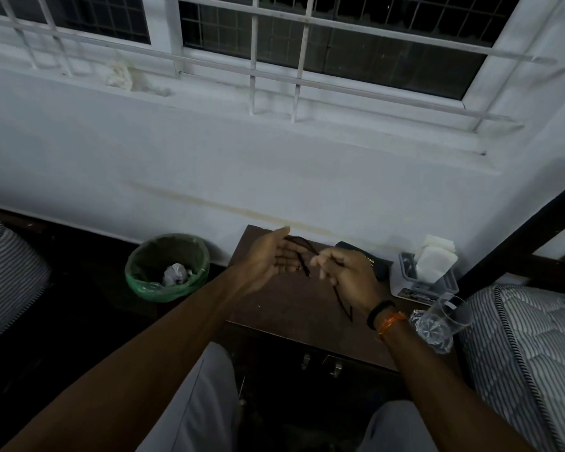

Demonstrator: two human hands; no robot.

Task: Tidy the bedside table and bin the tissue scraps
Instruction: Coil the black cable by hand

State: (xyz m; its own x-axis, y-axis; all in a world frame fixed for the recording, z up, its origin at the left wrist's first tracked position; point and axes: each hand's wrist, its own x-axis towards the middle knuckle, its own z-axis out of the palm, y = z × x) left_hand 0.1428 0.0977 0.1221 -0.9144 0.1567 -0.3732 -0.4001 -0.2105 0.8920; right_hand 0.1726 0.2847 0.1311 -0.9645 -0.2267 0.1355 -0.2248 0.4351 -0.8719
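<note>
Both hands are over the dark brown bedside table [284, 308]. My right hand [346, 275] pinches a pair of thin dark-framed glasses [304, 261]; one temple arm hangs down past the wrist towards the table. My left hand [268, 257] is beside it with straight fingers that touch the glasses' front. A bin with a green liner [137, 282] stands on the floor left of the table, with a crumpled tissue [176, 274] inside.
On the table's back right lie a black case [377, 264] and a grey holder [405, 278] with white tissues [436, 257]. A clear glass [441, 321] stands at the right edge. Striped mattresses flank both sides. A white rag [121, 75] lies on the window sill.
</note>
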